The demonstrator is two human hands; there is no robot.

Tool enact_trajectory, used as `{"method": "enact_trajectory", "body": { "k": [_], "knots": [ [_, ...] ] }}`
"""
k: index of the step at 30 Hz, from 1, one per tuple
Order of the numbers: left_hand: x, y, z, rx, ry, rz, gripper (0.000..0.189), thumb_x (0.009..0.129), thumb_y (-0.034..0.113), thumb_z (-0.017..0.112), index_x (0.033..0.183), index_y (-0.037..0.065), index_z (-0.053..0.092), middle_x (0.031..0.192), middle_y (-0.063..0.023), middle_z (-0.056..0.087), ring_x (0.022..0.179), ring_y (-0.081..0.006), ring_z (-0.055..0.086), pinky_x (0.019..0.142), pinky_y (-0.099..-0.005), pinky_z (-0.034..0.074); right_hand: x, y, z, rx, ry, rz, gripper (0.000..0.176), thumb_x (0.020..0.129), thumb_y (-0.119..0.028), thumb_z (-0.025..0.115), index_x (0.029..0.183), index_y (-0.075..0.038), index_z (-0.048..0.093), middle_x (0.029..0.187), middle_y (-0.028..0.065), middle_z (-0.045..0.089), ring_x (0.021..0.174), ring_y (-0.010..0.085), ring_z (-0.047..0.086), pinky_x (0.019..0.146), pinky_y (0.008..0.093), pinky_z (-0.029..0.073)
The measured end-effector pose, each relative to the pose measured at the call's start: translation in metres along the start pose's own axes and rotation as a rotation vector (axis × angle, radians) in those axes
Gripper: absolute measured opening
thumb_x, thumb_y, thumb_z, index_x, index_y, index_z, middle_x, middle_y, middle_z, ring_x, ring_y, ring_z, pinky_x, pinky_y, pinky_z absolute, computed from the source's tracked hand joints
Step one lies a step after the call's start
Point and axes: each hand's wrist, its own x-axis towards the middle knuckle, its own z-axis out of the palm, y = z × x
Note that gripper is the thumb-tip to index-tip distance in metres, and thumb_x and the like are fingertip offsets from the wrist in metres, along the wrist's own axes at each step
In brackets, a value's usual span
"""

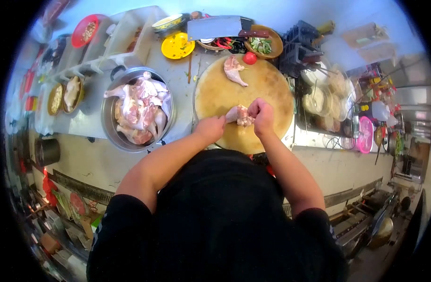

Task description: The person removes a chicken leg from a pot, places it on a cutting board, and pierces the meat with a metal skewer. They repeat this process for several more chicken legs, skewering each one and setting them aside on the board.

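Note:
A raw chicken leg [237, 114] lies on the round wooden chopping board [272, 94] in front of me, its meaty end towards the right. My left hand [211, 129] is closed on the narrow end of this leg. Right beside the meaty end, my right hand [262, 114] makes a fist; what its fingers hold, if anything, is hidden. Farther back on the board rests another raw chicken leg [233, 70]. To the left stands a metal pot [105, 120] heaped with raw chicken legs [139, 105].
Behind the board a cleaver [214, 28] lies over bowls, near a tomato [249, 58] and a bowl of cut greens [274, 47]. A yellow plate [177, 45] sits at the back. Bowls of pale contents [317, 101] stand right; plastic bins [126, 35] line the back left.

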Motion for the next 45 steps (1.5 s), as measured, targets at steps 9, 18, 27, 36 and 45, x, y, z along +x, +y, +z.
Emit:
{"method": "enact_trajectory", "body": {
  "k": [9,18,27,36,45],
  "knots": [
    [-0.003,0.003,-0.009,0.023,-0.037,0.012,0.02,0.089,0.023,0.05,0.098,0.007,0.057,0.081,-0.017,0.066,0.076,-0.0375,0.064,0.069,-0.0508,0.05,0.012,-0.001,-0.02,0.242,0.102,0.1,0.03,0.089,-0.017,0.037,0.06,-0.008,0.037,0.056,0.0047,0.035,0.055,0.0176,0.036,0.056,0.0304,0.033],
    [0.006,0.009,-0.009,0.151,-0.207,-0.069,0.028,0.089,0.027,0.047,0.1,0.003,0.058,0.084,-0.0189,0.068,0.075,-0.0363,0.066,0.069,-0.0494,0.051,0.002,-0.008,-0.048,0.293,0.153,0.069,0.031,0.088,-0.021,0.039,0.06,-0.006,0.041,0.053,0.0047,0.037,0.053,0.0156,0.036,0.053,0.0297,0.032],
    [0.064,0.037,-0.014,-0.437,-0.121,-0.137,0.042,0.096,0.038,0.043,0.099,-0.002,0.056,0.075,-0.0156,0.062,0.057,-0.0254,0.062,0.056,-0.0402,0.049,-0.037,-0.033,-0.111,0.517,0.478,0.144,0.031,0.089,-0.025,0.034,0.062,-0.01,0.034,0.054,0.0038,0.03,0.052,0.0185,0.031,0.055,0.0341,0.034],
    [0.086,0.033,-0.069,-0.661,-0.333,-0.174,0.039,0.089,0.036,0.06,0.104,0.0,0.059,0.08,-0.013,0.065,0.063,-0.0206,0.064,0.057,-0.0342,0.051,-0.055,-0.007,-0.094,0.359,0.476,0.147,0.033,0.091,-0.023,0.034,0.061,-0.009,0.034,0.054,0.003,0.03,0.051,0.017,0.03,0.053,0.0331,0.03],
    [0.002,-0.054,-0.149,-0.207,0.685,-0.405,0.034,0.083,0.027,0.065,0.106,0.003,0.061,0.104,-0.0194,0.064,0.098,-0.0335,0.063,0.083,-0.043,0.05,-0.055,0.011,-0.089,0.221,0.429,0.069,0.027,0.09,-0.016,0.037,0.063,-0.009,0.038,0.054,0.0012,0.032,0.05,0.0133,0.031,0.051,0.0289,0.029]
  ]
}}
